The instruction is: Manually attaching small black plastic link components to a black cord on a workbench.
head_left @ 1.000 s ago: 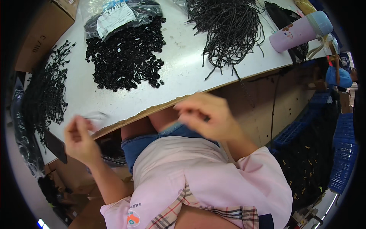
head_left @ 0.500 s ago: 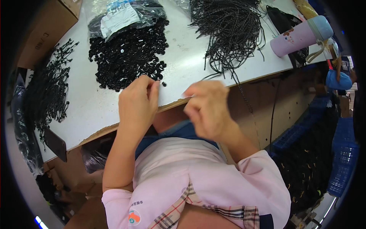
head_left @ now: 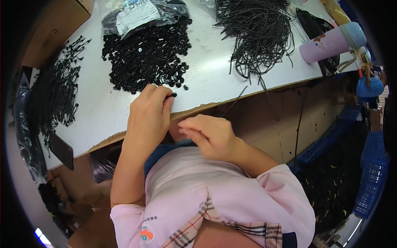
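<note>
My left hand (head_left: 149, 108) is closed at the table's front edge, thumb and forefinger pinching a small black bead-like piece (head_left: 174, 94). Just beyond it spreads a pile of similar black pieces (head_left: 144, 58), some with shiny faces. Lower and to the right, off the table edge, my right hand (head_left: 213, 134) is closed, its thumb and fingertips pressed together. A thin speckled black cord (head_left: 235, 102) runs up from behind that hand and appears held in it; the fingers hide the grip. A large heap of the same cords (head_left: 258, 33) lies at the back right.
Knotted black cords (head_left: 56, 91) lie at the left, beside a dark phone (head_left: 60, 151) on the edge. A clear plastic bag (head_left: 138, 16) and a cardboard box (head_left: 53, 33) stand behind. A lilac bottle (head_left: 326, 44) lies at right; blue baskets (head_left: 370, 177) stand below.
My right hand has moved left and down, nearer my left hand, and a cord now shows behind it. The black piece now shows at my left fingertips. The view has shifted slightly.
</note>
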Motion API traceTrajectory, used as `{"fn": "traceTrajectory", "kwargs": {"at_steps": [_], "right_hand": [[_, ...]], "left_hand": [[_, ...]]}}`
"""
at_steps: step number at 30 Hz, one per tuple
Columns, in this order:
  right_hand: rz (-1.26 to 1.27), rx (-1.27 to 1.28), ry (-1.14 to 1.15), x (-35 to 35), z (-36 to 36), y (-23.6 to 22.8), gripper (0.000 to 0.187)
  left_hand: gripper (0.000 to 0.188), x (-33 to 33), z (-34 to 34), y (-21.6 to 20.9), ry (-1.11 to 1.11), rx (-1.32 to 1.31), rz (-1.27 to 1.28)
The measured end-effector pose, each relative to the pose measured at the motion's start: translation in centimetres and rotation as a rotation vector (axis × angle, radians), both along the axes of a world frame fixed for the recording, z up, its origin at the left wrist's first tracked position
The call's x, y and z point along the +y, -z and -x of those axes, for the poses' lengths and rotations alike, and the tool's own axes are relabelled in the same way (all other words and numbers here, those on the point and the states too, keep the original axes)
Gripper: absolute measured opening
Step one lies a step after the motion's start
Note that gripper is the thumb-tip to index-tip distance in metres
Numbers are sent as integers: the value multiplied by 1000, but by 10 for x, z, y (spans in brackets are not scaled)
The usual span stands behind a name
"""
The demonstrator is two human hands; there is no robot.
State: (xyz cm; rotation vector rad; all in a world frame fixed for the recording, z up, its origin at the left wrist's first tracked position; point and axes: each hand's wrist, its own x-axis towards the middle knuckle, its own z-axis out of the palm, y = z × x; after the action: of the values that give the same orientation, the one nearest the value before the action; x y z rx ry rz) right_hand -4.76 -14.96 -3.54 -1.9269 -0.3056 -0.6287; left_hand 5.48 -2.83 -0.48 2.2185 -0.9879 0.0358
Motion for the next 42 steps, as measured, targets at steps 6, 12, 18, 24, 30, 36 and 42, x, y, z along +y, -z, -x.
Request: {"fn": "traceTrajectory", "kwargs": {"at_steps": [6,12,18,24,30,36,42], "right_hand": [[-705,489,-92,7,7,-8,12],[-976,628,-172,-2,8,-11,9],[-958,510,-199,3,12,-14,9],[-1126,452,-196,8,10,-24,9],[-1011,455,-237,1,14,-21,7],[-927,545,-186,-4,15,-22,7],[-949,627,-256,-8,11,-25,7]], "left_hand": [[9,4,-11,-6,59,127,-115],[7,14,5,-6,-3,575,117],[13,17,43,0,129,1071,756],[13,20,54,1,102,945,701],[18,24,55,2,162,758,636],[25,24,47,1,201,322,462],[27,24,47,3,254,195,478]]}}
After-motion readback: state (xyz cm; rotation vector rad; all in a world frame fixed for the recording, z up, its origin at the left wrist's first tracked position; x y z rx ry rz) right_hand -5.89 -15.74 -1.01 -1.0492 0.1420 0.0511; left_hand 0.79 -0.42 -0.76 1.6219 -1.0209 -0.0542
